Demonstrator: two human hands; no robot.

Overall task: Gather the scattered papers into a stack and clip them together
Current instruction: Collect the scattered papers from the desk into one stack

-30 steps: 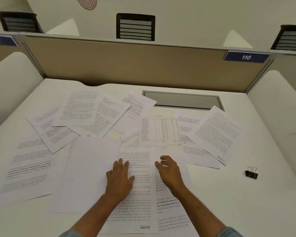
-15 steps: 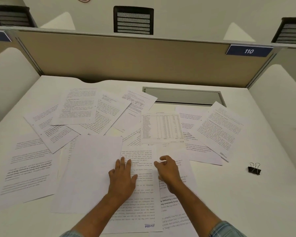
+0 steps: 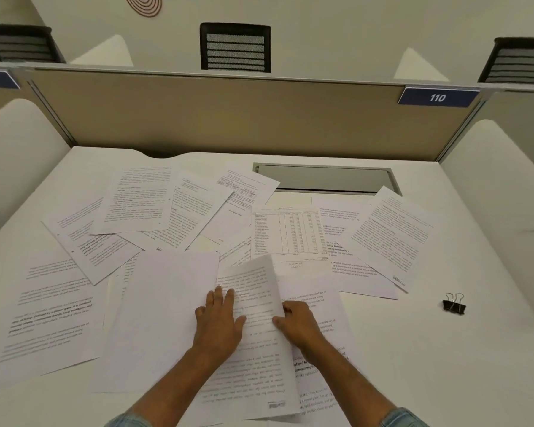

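The scattered papers (image 3: pixel 198 229) lie spread across the white desk (image 3: pixel 444 359), many overlapping, most printed side up with dense text. Nearest the person, one printed sheet (image 3: pixel 256 343) sits in the middle of the spread, and its right edge is curled up off the pages beneath it. The right hand (image 3: pixel 299 325) has its grip clamped on that raised edge — thumb on the upper face, the other fingers tucked behind the paper. The left hand (image 3: pixel 219 325) lies flat with its grip apart, fingers spread, palm pressing down where that sheet meets a plain blank-looking sheet (image 3: pixel 158 309) just to its left.

Beyond the hands, a page carrying a table of figures (image 3: pixel 287 232) lies roughly square to the person, touching text pages on both sides. A tilted text page (image 3: pixel 392 235) rests at the right end of the spread, and several angled pages fan out toward the far left.

A black binder clip (image 3: pixel 453 304) sits on bare desk to the right, well apart from the papers, its wire handles standing up.

At the back of the desk a grey recessed tray (image 3: pixel 324 178) lies just behind the farthest pages, under a tan partition (image 3: pixel 228 118) bearing a blue plate marked 110 (image 3: pixel 437 97). Denim cuffs — both partly cut off — show at the bottom edge.
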